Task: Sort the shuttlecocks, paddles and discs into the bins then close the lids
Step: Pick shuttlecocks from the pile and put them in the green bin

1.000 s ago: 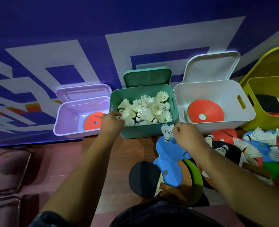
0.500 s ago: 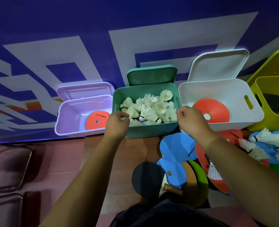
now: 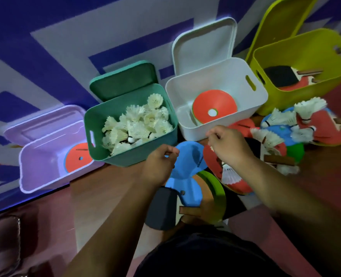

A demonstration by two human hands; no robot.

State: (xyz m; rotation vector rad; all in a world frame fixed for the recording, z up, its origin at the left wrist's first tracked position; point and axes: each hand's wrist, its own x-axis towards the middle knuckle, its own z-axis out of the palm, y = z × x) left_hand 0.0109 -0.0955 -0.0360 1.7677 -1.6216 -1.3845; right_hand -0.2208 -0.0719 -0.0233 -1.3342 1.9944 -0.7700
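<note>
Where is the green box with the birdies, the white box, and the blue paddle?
green bin (image 3: 97, 124): head view, on its bare left inside wall.
white bin (image 3: 215, 76): head view, on its bare back inside wall.
blue paddle (image 3: 191, 156): head view, on its round face.

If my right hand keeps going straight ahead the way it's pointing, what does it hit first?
Most likely the near wall of the white bin, just beyond the right hand; height is hard to judge, so it might pass over the rim.

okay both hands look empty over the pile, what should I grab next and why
Probably the right hand should drop onto the shuttlecock lying just below it on a red paddle, then carry it to the green bin, which already holds the shuttlecocks.
</note>
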